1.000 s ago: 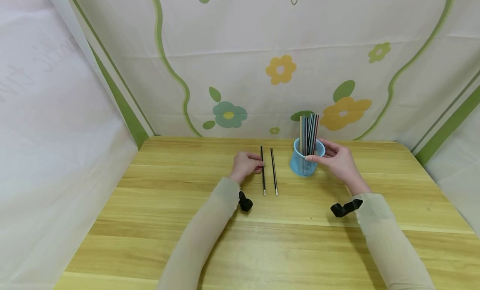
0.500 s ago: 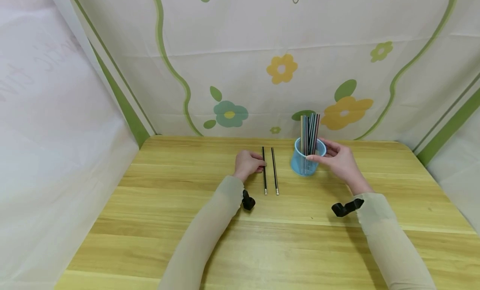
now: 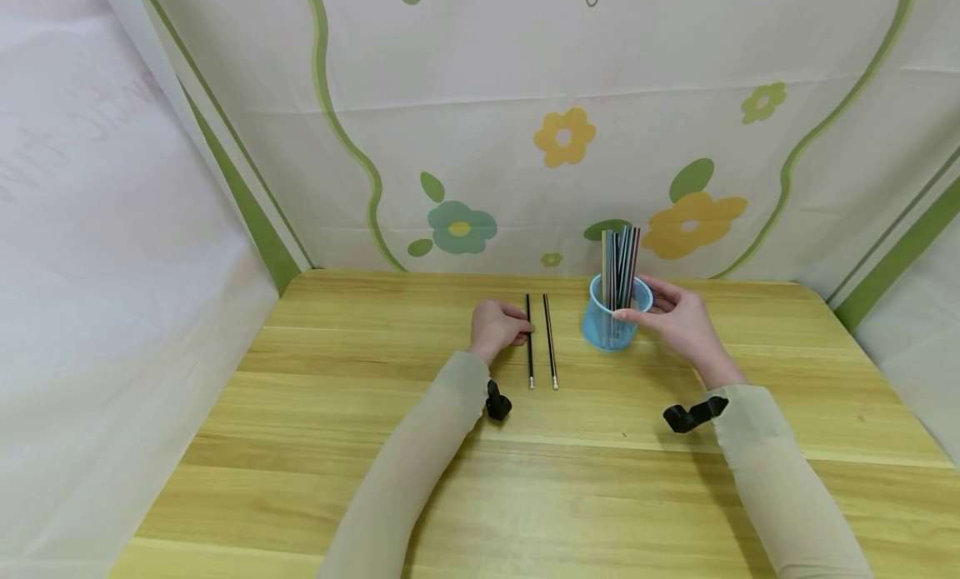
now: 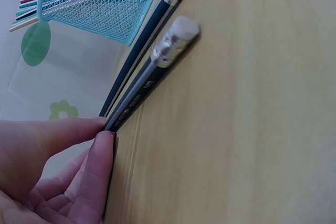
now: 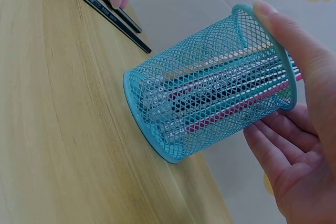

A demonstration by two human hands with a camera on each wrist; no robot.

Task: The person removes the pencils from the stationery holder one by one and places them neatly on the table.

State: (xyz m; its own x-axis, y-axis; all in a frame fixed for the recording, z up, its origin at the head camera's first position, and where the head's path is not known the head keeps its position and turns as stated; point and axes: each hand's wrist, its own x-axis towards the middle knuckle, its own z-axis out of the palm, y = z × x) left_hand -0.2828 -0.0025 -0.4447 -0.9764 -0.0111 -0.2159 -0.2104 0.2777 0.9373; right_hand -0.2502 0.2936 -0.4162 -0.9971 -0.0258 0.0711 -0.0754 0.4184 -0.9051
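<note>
Slightly farther right than before, the left hand (image 3: 495, 326) pinches the left pencil (image 4: 135, 98) on the table (image 3: 300, 446); a slack pinch could roll it into the right pencil (image 4: 138, 56). Farther right, the right hand (image 3: 681, 322) grips the mesh cup (image 3: 596, 327); a tug could tip it.

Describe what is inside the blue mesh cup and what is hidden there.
The blue mesh cup holds pencils, including blue, black and red ones; their lower ends show through the mesh. Pencils in front cover others, so I cannot count them.
</note>
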